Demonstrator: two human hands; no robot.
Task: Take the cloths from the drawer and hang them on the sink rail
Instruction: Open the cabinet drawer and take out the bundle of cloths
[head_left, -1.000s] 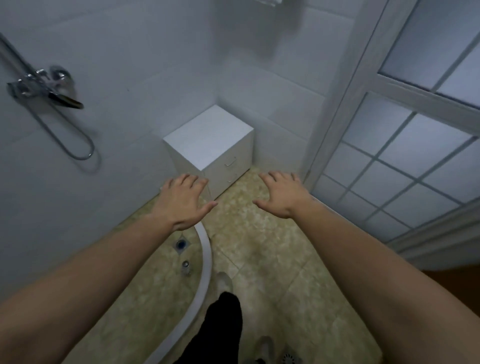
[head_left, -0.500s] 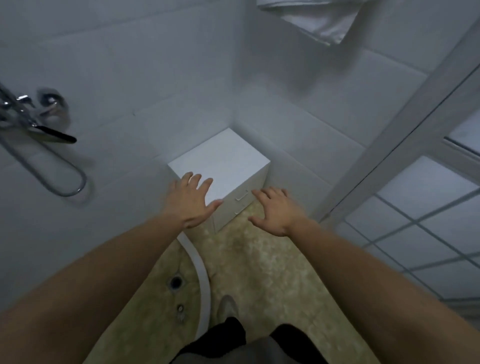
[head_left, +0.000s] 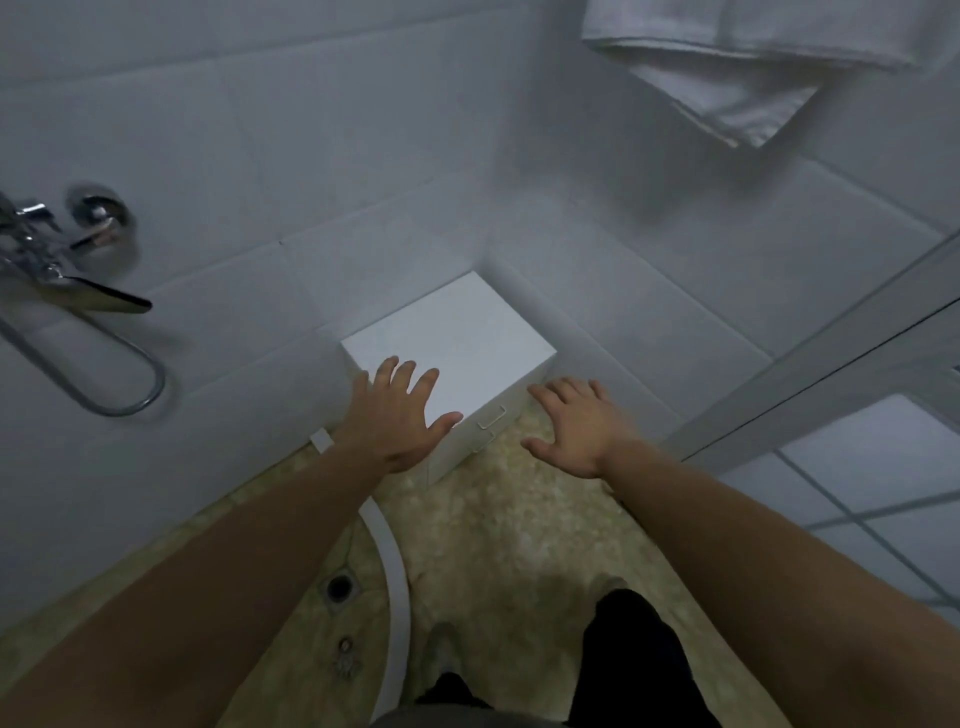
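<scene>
A small white drawer cabinet (head_left: 467, 338) stands on the floor in the tiled corner. Its drawers are closed, and a thin metal handle (head_left: 492, 418) shows on the front. My left hand (head_left: 397, 415) hovers over the cabinet's near left corner, fingers spread and empty. Just to the right of the cabinet front, above the floor, my right hand (head_left: 579, 423) is also spread and holds nothing. No cloths from the drawer are visible. The sink rail is out of view.
A white towel (head_left: 727, 67) hangs high on the right wall. A chrome shower tap with a looped hose (head_left: 78, 291) sticks out from the left wall. A white curved floor strip (head_left: 392, 561), two floor drains, a glazed door at right, and my legs below.
I have moved closer to the corner cabinet. Both hands stayed spread and reached forward, the left now over the cabinet top. The hanging towel has come into view.
</scene>
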